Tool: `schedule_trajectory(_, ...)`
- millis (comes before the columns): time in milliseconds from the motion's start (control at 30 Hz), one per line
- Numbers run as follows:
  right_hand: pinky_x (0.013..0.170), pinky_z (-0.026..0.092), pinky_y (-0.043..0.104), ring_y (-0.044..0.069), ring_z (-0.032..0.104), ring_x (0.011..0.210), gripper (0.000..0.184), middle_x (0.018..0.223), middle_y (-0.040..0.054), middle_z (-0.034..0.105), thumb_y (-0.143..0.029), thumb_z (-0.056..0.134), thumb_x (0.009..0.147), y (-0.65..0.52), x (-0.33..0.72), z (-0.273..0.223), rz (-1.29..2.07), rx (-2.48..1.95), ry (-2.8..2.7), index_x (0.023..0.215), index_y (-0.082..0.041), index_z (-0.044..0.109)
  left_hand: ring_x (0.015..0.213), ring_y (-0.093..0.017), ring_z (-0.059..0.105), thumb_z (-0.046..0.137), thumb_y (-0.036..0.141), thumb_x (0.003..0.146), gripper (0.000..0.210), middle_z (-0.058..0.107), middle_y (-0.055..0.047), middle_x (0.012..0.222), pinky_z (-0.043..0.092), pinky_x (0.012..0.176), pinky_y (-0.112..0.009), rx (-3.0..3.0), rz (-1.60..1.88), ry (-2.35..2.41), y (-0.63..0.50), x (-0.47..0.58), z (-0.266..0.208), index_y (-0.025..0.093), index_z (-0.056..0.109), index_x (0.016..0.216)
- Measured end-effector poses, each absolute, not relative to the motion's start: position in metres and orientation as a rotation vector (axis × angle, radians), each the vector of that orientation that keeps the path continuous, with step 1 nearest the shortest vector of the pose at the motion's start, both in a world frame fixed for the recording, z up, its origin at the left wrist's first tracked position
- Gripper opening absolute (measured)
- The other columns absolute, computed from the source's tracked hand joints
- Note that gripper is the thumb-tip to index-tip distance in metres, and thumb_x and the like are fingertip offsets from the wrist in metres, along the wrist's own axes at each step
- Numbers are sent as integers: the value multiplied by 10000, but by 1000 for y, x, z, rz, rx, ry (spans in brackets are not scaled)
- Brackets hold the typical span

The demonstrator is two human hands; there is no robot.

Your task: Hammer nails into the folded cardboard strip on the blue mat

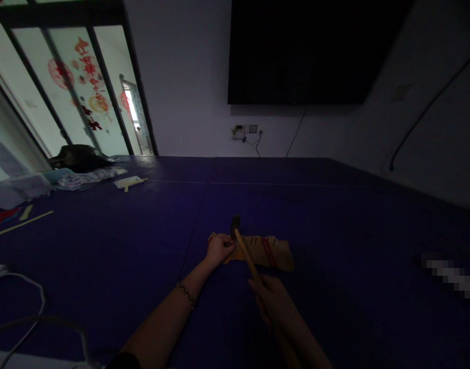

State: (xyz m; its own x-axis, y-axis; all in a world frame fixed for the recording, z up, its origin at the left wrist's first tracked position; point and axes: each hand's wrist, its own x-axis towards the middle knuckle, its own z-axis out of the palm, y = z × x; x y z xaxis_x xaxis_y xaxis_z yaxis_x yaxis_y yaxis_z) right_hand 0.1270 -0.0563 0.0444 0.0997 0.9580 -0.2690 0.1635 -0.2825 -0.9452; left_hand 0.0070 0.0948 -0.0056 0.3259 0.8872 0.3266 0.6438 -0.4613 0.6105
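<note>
My right hand (pixel 271 297) is wrapped round the wooden handle of a hammer (pixel 247 254). The dark hammer head sits just beyond my left fingertips, over the upper edge of a tan, rough-edged flat piece (pixel 281 253) with a red stripe and dark marks. Whether the head touches that piece I cannot tell. My left hand (pixel 219 249) rests on the piece's left end, fingers pinched together close to the hammer head. What the pinch holds, if anything, is too small and dark to name. A beaded bracelet (pixel 186 294) circles my left wrist.
A purple-blue surface (pixel 142 230) spreads under everything. Yellow strips (pixel 25 223), a small white tray-like item (pixel 128 182) and a black bag (pixel 81 157) lie to the left. White cables (pixel 40 292) curl at lower left. A large screen (pixel 304 51) hangs on the wall.
</note>
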Motion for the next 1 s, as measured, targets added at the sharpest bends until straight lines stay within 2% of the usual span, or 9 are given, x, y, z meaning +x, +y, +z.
schedule_trajectory(267,310,231,188,42,312,297,283,382,-82,353,-438,498,677,-58,128,45,1198,-1578,-1149,576,-188,415,785,-142,595,588,150,687,92,673,-14,765,393,742,-254,2245,895,1344,95,7,-6,165,675,660)
schedule_trajectory(600,255,199,162,20,274,246,303,365,-108,329,-465,486,654,-60,132,51,1277,-1555,-1129,579,-184,398,735,-135,578,592,160,685,78,659,-19,763,389,724,-255,2240,864,1367,94,7,-4,160,670,682)
schedule_trajectory(767,218,195,153,29,266,204,330,341,-127,325,-496,523,653,-55,151,63,1313,-1376,-995,632,-197,386,728,-131,573,603,202,681,199,656,2,766,390,743,-254,2232,838,1355,92,7,-2,200,665,870)
schedule_trajectory(900,207,214,154,31,272,195,339,350,-116,365,-495,554,647,-33,190,63,1265,-1221,-982,652,-193,402,787,-145,576,601,250,685,313,662,0,860,410,730,-248,2212,827,1352,91,6,-1,231,621,997)
schedule_trajectory(1000,195,246,192,66,292,175,373,310,-112,363,-505,612,564,-14,225,54,1345,-1143,-964,647,-203,409,844,-160,575,601,274,685,348,651,-14,941,420,740,-250,2201,827,1353,90,7,-2,219,598,1029)
